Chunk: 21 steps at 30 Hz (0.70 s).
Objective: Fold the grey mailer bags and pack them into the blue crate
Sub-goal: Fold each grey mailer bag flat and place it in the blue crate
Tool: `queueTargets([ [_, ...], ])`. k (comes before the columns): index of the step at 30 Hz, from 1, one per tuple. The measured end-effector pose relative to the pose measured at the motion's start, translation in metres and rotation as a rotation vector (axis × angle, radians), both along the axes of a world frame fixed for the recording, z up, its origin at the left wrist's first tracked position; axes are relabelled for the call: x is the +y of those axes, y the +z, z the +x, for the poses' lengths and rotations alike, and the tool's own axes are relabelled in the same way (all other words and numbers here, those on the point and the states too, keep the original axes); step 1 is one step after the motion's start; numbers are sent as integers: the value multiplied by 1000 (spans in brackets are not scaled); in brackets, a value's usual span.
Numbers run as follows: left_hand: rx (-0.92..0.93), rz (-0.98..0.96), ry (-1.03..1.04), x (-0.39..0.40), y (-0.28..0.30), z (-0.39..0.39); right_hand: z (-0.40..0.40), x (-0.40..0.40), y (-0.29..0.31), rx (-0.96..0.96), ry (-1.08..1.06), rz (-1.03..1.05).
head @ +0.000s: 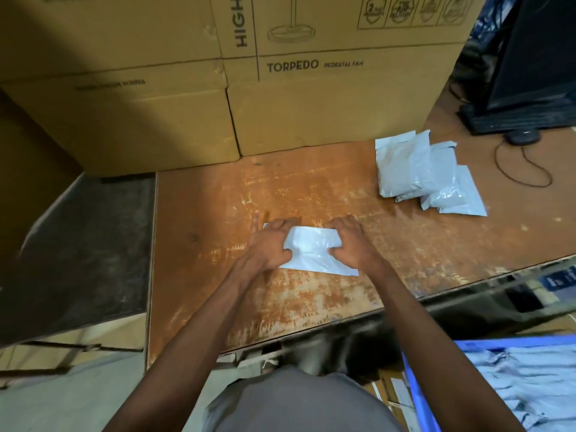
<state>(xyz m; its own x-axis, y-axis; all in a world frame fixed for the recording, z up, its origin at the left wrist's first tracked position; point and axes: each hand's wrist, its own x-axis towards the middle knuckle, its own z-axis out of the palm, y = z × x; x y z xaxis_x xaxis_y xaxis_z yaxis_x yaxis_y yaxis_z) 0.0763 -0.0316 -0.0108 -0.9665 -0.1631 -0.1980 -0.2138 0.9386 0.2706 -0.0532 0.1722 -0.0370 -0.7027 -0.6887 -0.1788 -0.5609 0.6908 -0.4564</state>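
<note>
- Both hands are down on one grey mailer bag [313, 249] at the centre of the frame, flat on the worn counter [311, 188]; the left hand [270, 246] covers its left end, the right hand [350, 243] its right.
- Fingers of each hand curl over the far edge while the thumbs dig into the middle, pinching the plastic into a bunch. The fold looks half made, by my reading.
- Risk one: this film is slick and springy. Ease the pinch too soon and the flap could pop open again.
- Risk two: the near right corner pokes out uncovered below the right hand, so the fold may come out skewed and bulky.
- Risk three: trapped air could puff the bag and spoil the crease.
- A pile of mailer bags [427, 173] sits at upper right, well apart from the hands, safe from a stray elbow.
- The blue crate [419, 397] waits at lower right, below the counter edge, already holding grey bags; a loose carry across that gap could drop the bag onto the floor.
</note>
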Motion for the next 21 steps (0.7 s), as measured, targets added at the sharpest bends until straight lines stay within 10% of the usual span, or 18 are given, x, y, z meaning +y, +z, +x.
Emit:
queueTargets([
  [5,80,-58,-2,0,31,-7,5,2,42,-13,-5,-129],
  [11,494,-194,64,6,30,10,39,3,74,434,-143,-342],
  [21,408,232,131,16,-29,46,74,24,-13,179,-132,-353],
])
